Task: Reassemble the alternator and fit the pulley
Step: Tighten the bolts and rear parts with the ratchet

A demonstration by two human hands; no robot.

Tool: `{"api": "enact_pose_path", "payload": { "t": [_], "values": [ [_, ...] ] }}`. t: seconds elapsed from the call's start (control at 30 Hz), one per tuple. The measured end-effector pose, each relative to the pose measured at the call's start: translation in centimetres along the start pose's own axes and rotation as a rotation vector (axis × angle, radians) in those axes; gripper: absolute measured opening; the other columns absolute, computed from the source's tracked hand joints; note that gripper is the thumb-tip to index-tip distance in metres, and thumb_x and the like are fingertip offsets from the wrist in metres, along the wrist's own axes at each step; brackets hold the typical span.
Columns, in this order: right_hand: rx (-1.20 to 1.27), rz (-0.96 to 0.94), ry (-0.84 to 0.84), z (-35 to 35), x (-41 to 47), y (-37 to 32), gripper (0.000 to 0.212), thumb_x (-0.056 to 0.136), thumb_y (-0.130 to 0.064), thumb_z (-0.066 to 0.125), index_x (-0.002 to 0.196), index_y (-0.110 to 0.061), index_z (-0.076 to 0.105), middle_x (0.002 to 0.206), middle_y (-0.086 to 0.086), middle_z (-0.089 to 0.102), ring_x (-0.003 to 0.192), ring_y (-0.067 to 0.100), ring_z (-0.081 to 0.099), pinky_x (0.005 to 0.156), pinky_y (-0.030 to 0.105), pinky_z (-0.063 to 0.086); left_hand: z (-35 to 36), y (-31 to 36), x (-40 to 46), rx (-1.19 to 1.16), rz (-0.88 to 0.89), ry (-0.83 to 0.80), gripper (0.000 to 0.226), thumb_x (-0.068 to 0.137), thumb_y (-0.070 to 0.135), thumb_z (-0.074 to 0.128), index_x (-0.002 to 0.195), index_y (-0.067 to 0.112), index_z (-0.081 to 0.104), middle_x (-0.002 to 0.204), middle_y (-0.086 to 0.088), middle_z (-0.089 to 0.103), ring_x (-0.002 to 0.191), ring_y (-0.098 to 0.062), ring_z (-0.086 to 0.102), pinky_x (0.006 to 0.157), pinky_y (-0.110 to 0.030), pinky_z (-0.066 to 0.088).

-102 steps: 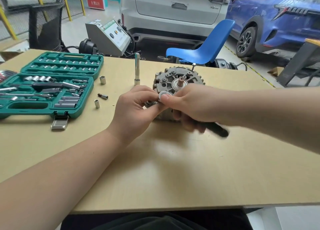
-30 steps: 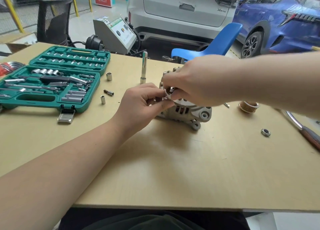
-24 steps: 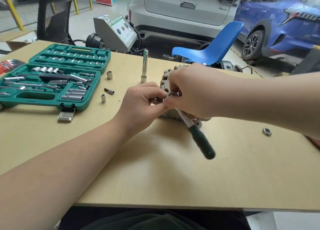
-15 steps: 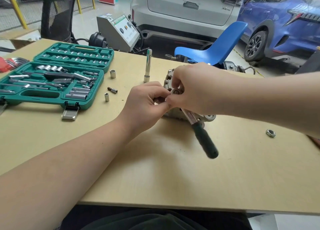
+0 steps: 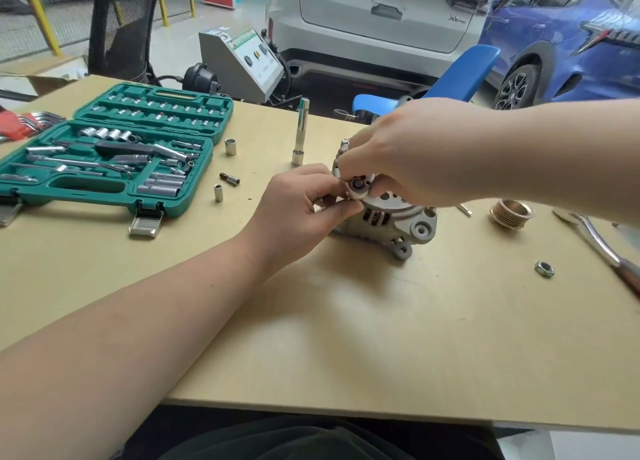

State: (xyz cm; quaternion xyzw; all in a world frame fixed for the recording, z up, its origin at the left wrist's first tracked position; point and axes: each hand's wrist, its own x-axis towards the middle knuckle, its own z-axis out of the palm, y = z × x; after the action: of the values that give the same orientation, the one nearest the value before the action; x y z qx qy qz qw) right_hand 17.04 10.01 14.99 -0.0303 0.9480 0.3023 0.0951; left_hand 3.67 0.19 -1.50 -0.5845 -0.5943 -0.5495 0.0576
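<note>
Open green socket case point(image 5: 104, 168) sits far left on the tabletop point(image 5: 311, 338), few loose sockets point(image 5: 230, 146) beside it, blue chair point(image 5: 460, 75) behind.

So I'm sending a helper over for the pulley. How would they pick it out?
Start at the alternator in mid-table and look right, past the right hand. The pulley is the brass-coloured grooved ring lying alone; the nut nearer the front edge is smaller and grey.

Grey alternator point(image 5: 388, 222), brass-coloured ribbed pulley point(image 5: 512, 213), green socket case point(image 5: 104, 186), tan table point(image 5: 346, 338).
</note>
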Motion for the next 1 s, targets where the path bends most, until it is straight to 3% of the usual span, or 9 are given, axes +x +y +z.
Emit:
{"api": "enact_pose_path", "payload": {
  "t": [0.13,0.27,0.37,0.47,0.57,0.67,0.77,0.9,1.0],
  "values": [
    [0.174,0.221,0.033,0.8,0.4,-1.3,0.040,0.095,-0.061,0.058,0.081,-0.024,0.050,0.073,-0.001,0.051,0.067,0.024,0.055,0.054,0.031,0.039,0.2,0.4,-0.2,-0.024,-0.033,0.067,0.010,0.090,0.013,0.088,0.096,0.005,0.085,0.079,0.003,0.066,0.070,-0.001,0.055,0.071,-0.009,0.039],
    [0.366,0.401,0.043,1.9,0.4,-2.3,0.045,0.091,-0.063,0.066,0.079,-0.021,0.054,0.071,0.002,0.056,0.061,0.020,0.054,0.049,0.027,0.031,0.4,0.1,-0.2,-0.039,-0.085,0.080,0.009,0.088,0.011,0.089,0.086,0.005,0.083,0.074,0.014,0.061,0.065,-0.001,0.050,0.067,-0.009,0.033],
    [0.266,0.280,0.048,1.7,0.6,-1.6,0.038,0.097,-0.047,0.064,0.078,-0.023,0.042,0.074,-0.002,0.053,0.067,0.018,0.051,0.051,0.031,0.032,0.2,-0.2,0.0,-0.032,-0.062,0.041,0.007,0.091,0.010,0.086,0.088,0.005,0.083,0.073,0.013,0.058,0.066,-0.006,0.046,0.067,-0.016,0.034],
    [0.135,0.077,0.018,0.6,0.8,-0.4,0.022,0.098,-0.035,0.061,0.087,-0.031,0.042,0.084,-0.003,0.057,0.080,0.028,0.058,0.061,0.037,0.045,-0.1,-0.1,0.0,-0.021,-0.027,0.019,0.005,0.092,0.011,0.085,0.094,0.007,0.084,0.075,0.007,0.060,0.069,-0.004,0.047,0.069,-0.015,0.036],
    [0.125,0.128,0.020,0.4,0.9,-0.4,0.033,0.095,-0.054,0.061,0.088,-0.024,0.051,0.075,-0.003,0.053,0.074,0.028,0.059,0.059,0.036,0.045,0.0,-0.1,-0.1,-0.021,-0.012,0.020,0.005,0.094,0.011,0.084,0.094,0.015,0.083,0.077,0.008,0.062,0.068,-0.003,0.048,0.068,-0.016,0.036],
    [0.283,0.305,0.006,1.2,1.0,-1.4,0.047,0.087,-0.066,0.065,0.081,-0.019,0.060,0.070,0.003,0.058,0.065,0.026,0.060,0.054,0.033,0.046,-0.1,-0.4,-0.1,-0.001,-0.012,0.040,0.008,0.091,0.013,0.086,0.090,0.006,0.084,0.077,0.018,0.059,0.066,0.000,0.048,0.067,-0.014,0.034],
    [0.319,0.340,0.018,1.7,1.2,-1.7,0.040,0.090,-0.056,0.068,0.078,-0.019,0.058,0.071,0.005,0.057,0.066,0.028,0.060,0.054,0.030,0.042,-0.1,-0.3,0.1,0.018,0.003,0.043,0.012,0.091,0.014,0.086,0.085,0.004,0.082,0.073,0.021,0.054,0.064,0.000,0.044,0.065,-0.014,0.032],
    [0.159,0.118,0.011,0.7,1.3,-0.6,0.031,0.096,-0.038,0.065,0.078,-0.027,0.042,0.078,-0.004,0.051,0.077,0.028,0.057,0.062,0.036,0.045,-0.1,-0.3,0.2,-0.009,0.018,0.009,0.011,0.093,0.014,0.084,0.093,0.003,0.084,0.072,0.024,0.055,0.067,0.000,0.048,0.067,-0.011,0.033],
    [0.045,0.044,0.019,0.3,1.6,-0.1,0.021,0.096,-0.031,0.062,0.085,-0.029,0.045,0.080,-0.005,0.051,0.073,0.026,0.058,0.060,0.034,0.045,-0.2,-0.5,0.1,-0.011,0.011,0.001,0.011,0.093,0.015,0.084,0.096,0.004,0.084,0.076,0.028,0.061,0.071,0.002,0.053,0.069,-0.008,0.035]
  ]
}}
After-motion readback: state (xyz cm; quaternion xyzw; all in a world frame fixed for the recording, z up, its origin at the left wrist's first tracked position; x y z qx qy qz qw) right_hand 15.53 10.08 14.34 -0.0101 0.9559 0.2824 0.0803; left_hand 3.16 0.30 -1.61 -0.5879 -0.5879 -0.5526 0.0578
